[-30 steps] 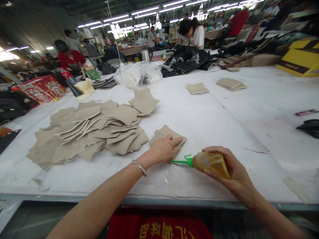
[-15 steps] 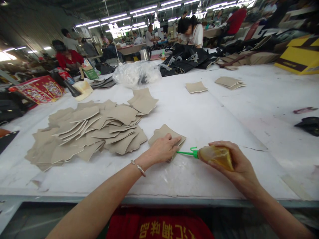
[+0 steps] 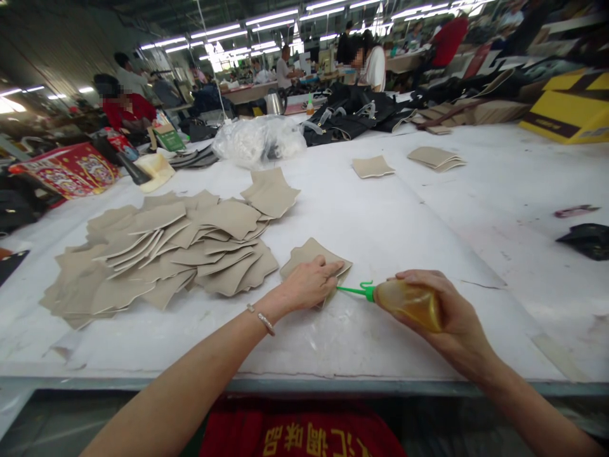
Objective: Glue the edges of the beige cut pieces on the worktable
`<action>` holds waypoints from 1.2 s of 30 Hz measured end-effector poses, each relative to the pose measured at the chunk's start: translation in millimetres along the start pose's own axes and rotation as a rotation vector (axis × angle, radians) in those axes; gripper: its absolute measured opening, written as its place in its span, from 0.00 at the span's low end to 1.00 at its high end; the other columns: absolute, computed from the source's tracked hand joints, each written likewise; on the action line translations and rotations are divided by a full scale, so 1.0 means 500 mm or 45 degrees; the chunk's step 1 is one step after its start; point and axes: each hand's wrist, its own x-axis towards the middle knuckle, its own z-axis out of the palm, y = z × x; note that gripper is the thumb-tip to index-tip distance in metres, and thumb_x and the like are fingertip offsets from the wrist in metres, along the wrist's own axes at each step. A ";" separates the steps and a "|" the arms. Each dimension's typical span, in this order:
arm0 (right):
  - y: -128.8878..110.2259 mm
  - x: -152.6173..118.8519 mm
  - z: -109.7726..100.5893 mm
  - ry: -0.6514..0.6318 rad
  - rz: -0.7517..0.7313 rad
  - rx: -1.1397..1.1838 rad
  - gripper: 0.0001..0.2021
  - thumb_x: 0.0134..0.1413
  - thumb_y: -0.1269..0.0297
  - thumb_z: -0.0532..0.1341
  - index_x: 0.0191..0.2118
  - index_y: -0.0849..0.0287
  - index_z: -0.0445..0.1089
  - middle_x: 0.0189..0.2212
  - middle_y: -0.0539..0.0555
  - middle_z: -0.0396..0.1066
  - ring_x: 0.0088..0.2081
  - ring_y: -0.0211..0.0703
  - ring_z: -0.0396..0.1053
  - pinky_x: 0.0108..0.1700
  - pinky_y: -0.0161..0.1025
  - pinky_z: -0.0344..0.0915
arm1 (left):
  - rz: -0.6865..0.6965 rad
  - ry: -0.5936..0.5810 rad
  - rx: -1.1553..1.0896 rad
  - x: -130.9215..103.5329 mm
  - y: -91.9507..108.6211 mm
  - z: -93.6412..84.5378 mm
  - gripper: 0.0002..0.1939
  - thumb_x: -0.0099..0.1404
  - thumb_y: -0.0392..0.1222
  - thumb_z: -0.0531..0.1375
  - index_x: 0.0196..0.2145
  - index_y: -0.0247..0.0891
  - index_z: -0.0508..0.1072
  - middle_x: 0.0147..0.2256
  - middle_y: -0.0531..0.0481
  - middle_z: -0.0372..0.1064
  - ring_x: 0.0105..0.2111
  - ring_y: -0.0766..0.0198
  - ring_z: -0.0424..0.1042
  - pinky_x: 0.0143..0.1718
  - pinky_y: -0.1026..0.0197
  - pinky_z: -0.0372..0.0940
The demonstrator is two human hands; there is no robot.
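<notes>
My left hand (image 3: 311, 281) lies on a beige leather-like piece (image 3: 304, 252), its visible fingers stretched out and apart. The palm hides part of the piece, and a second layer shows along the right edge. In my right hand (image 3: 450, 311) is a squeeze bottle (image 3: 409, 303) of amber liquid, lying nearly level. Its thin green nozzle (image 3: 351, 290) points left, with the tip close to my left fingers and the piece's edge; I cannot tell whether it touches. Left of my left hand spreads a loose heap of similar beige pieces (image 3: 223, 219).
Farther back on the white-covered table (image 3: 380, 228) lie a single beige piece (image 3: 373, 167) and a small stack (image 3: 435, 158). A clear plastic bag (image 3: 259, 141), black bags (image 3: 352, 108) and a yellow box (image 3: 568, 108) line the far side. A black bundle (image 3: 585, 241) sits at right. People work beyond.
The view has shifted slightly. Both hands, the bottle and the beige piece keep nearly the same places relative to each other.
</notes>
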 end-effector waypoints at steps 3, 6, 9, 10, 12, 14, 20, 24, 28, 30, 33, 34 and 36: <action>-0.001 -0.004 0.000 -0.040 -0.031 0.048 0.22 0.53 0.62 0.67 0.52 0.46 0.62 0.48 0.54 0.65 0.50 0.51 0.66 0.48 0.47 0.68 | 0.001 0.014 -0.001 0.003 -0.003 0.005 0.25 0.70 0.44 0.42 0.63 0.47 0.56 0.42 0.48 0.64 0.37 0.60 0.68 0.43 0.58 0.63; -0.001 -0.005 -0.004 0.043 -0.020 -0.026 0.22 0.52 0.63 0.67 0.52 0.45 0.63 0.48 0.54 0.66 0.49 0.52 0.66 0.49 0.49 0.67 | 0.008 0.025 -0.013 0.005 -0.004 0.007 0.26 0.70 0.45 0.41 0.63 0.47 0.57 0.42 0.48 0.63 0.37 0.60 0.68 0.43 0.57 0.63; -0.004 -0.002 -0.005 0.018 -0.044 -0.017 0.23 0.52 0.64 0.67 0.52 0.43 0.62 0.48 0.53 0.66 0.49 0.53 0.66 0.48 0.49 0.68 | 0.003 0.005 -0.007 0.005 -0.003 0.007 0.25 0.70 0.45 0.41 0.64 0.48 0.56 0.42 0.48 0.63 0.38 0.60 0.68 0.43 0.58 0.63; -0.005 0.000 -0.005 -0.007 -0.054 0.003 0.23 0.51 0.64 0.67 0.52 0.43 0.62 0.48 0.53 0.66 0.49 0.53 0.67 0.47 0.49 0.68 | 0.001 0.001 -0.001 0.005 -0.003 0.007 0.25 0.70 0.44 0.42 0.64 0.48 0.56 0.42 0.48 0.63 0.38 0.60 0.68 0.43 0.58 0.63; -0.004 0.007 -0.004 -0.030 -0.067 0.009 0.23 0.52 0.64 0.67 0.52 0.42 0.62 0.48 0.53 0.66 0.48 0.53 0.67 0.47 0.49 0.69 | 0.004 0.001 0.008 0.005 -0.004 0.007 0.25 0.70 0.44 0.42 0.64 0.48 0.56 0.42 0.48 0.63 0.38 0.61 0.68 0.43 0.58 0.63; 0.002 0.017 -0.006 0.013 -0.074 -0.048 0.23 0.52 0.62 0.67 0.52 0.42 0.62 0.48 0.53 0.66 0.48 0.54 0.67 0.47 0.52 0.68 | 0.011 0.009 0.007 0.005 -0.004 0.007 0.25 0.70 0.44 0.41 0.64 0.49 0.56 0.42 0.48 0.63 0.37 0.61 0.68 0.43 0.58 0.63; 0.009 0.017 -0.011 0.026 -0.045 -0.048 0.22 0.52 0.61 0.67 0.52 0.42 0.62 0.48 0.53 0.66 0.49 0.55 0.67 0.48 0.52 0.67 | 0.013 0.014 -0.026 0.005 -0.004 0.006 0.25 0.70 0.45 0.41 0.63 0.48 0.57 0.40 0.49 0.63 0.36 0.61 0.68 0.42 0.58 0.62; 0.013 0.014 -0.013 0.014 -0.032 -0.022 0.21 0.53 0.61 0.67 0.52 0.43 0.63 0.48 0.53 0.66 0.49 0.53 0.66 0.49 0.51 0.67 | 0.007 0.015 -0.018 0.006 -0.003 0.007 0.26 0.70 0.45 0.41 0.63 0.48 0.57 0.41 0.48 0.63 0.36 0.60 0.68 0.42 0.58 0.62; 0.031 0.029 -0.018 0.142 -0.049 -0.120 0.22 0.51 0.60 0.68 0.51 0.46 0.64 0.47 0.54 0.66 0.48 0.53 0.66 0.49 0.52 0.66 | -0.006 0.011 -0.025 0.007 -0.004 0.008 0.26 0.70 0.45 0.41 0.64 0.50 0.56 0.41 0.48 0.63 0.36 0.60 0.68 0.42 0.58 0.62; 0.033 0.029 -0.018 0.136 -0.078 -0.123 0.22 0.51 0.61 0.68 0.51 0.48 0.63 0.47 0.54 0.66 0.49 0.52 0.66 0.49 0.51 0.66 | -0.008 0.008 -0.030 0.007 -0.005 0.009 0.26 0.70 0.45 0.41 0.64 0.50 0.56 0.41 0.49 0.62 0.36 0.60 0.68 0.42 0.58 0.62; 0.028 0.019 -0.017 0.091 -0.085 -0.092 0.22 0.51 0.62 0.68 0.52 0.50 0.63 0.48 0.55 0.66 0.49 0.50 0.66 0.49 0.48 0.66 | -0.006 0.002 -0.022 0.006 -0.007 0.011 0.26 0.70 0.45 0.41 0.63 0.51 0.56 0.41 0.49 0.62 0.36 0.61 0.68 0.43 0.58 0.62; 0.026 0.017 -0.018 0.088 -0.073 -0.089 0.22 0.52 0.62 0.68 0.52 0.50 0.63 0.48 0.55 0.66 0.49 0.50 0.66 0.49 0.47 0.66 | -0.004 0.003 -0.020 0.006 -0.007 0.011 0.26 0.70 0.45 0.41 0.63 0.50 0.56 0.42 0.49 0.62 0.36 0.61 0.68 0.43 0.58 0.62; 0.027 0.019 -0.019 0.116 -0.051 -0.109 0.22 0.51 0.60 0.68 0.51 0.50 0.64 0.48 0.55 0.66 0.49 0.50 0.66 0.49 0.47 0.66 | 0.005 0.010 -0.025 0.007 -0.007 0.011 0.26 0.70 0.45 0.41 0.64 0.50 0.56 0.42 0.48 0.62 0.36 0.61 0.67 0.42 0.58 0.62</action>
